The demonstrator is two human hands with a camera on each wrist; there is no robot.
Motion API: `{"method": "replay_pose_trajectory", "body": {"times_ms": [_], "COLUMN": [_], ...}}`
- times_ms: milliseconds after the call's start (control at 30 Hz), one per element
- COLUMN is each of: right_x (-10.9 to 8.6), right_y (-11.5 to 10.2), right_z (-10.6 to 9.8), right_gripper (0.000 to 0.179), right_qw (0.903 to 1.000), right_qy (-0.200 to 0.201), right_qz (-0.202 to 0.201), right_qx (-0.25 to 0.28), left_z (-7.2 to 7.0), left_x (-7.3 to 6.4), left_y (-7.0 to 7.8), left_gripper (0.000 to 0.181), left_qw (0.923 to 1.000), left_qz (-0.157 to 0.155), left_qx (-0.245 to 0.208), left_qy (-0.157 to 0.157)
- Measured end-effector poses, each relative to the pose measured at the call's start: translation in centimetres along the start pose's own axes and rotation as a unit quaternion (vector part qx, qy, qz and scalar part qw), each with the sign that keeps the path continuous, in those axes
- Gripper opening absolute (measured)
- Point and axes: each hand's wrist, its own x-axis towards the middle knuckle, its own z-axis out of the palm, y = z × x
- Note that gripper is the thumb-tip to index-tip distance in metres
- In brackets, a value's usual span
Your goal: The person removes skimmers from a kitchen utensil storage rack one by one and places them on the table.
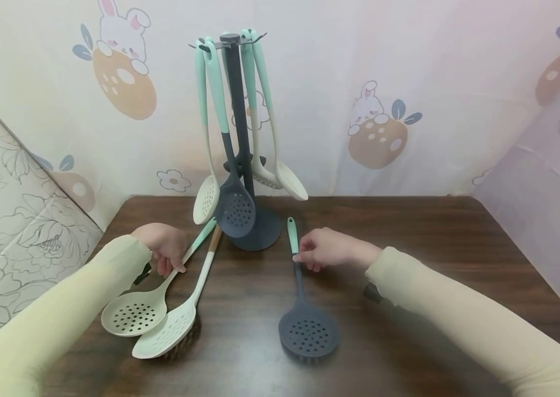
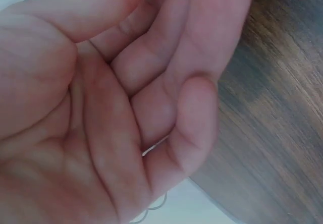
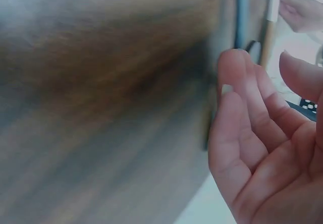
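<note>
Mint green and dark grey, one flat skimmer (image 1: 305, 317) lies on the table (image 1: 409, 231), in front of the stand (image 1: 239, 99) and a bit to its right. At least five tools hang from the stand's hooks, so that part looks done. Three lie loose on the table, so the job seems about halfway. The other two are a cream skimmer (image 1: 148, 306) with a mint handle and a white turner (image 1: 186, 317) with a brown end, side by side. Both skimmers have round heads full of little holes. The right hand (image 1: 327, 248) is at the grey handle, its fingers softly bent and its thumb apart, not squeezing. The left hand (image 1: 167, 248) touches the cream handle with bent fingers; I cannot tell if it pinches.
</note>
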Motion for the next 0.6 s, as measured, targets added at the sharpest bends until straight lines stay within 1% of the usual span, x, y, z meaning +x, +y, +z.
{"method": "replay_pose_trajectory", "body": {"times_ms": [133,200,300,400,467,600], "right_x": [-0.1,-0.3,-0.6,-0.9,-1.1,-1.5], "right_y": [-1.1,-1.6,-2.4,-3.3,-3.8,-4.4], "right_z": [-0.9,-1.5,-2.3,-3.1,-3.6,-4.5], "right_gripper": [0.020,0.019,0.015,0.011,0.009,0.008], "right_qw": [0.9989,0.9977,0.9956,0.9930,0.9911,0.9874], "right_qy": [0.034,0.049,0.064,0.081,0.095,0.116], "right_qz": [-0.032,-0.047,-0.069,-0.085,-0.094,-0.108], "right_qx": [-0.005,-0.005,-0.003,-0.004,-0.005,-0.007], "left_z": [-0.4,-0.6,-0.9,-1.0,-1.0,-0.7], "left_x": [0.5,0.8,1.2,1.3,1.4,1.6], "left_y": [-0.5,-0.5,-0.6,-0.9,-1.2,-1.8], "left_gripper": [0.029,0.030,0.032,0.033,0.033,0.035], "left_qw": [0.9996,0.9991,0.9983,0.9982,0.9983,0.9972], "left_qz": [0.005,0.001,-0.005,-0.001,0.006,0.032], "left_qx": [-0.009,-0.016,-0.011,-0.006,-0.012,-0.015], "left_qy": [-0.025,-0.039,-0.057,-0.059,-0.057,-0.066]}}
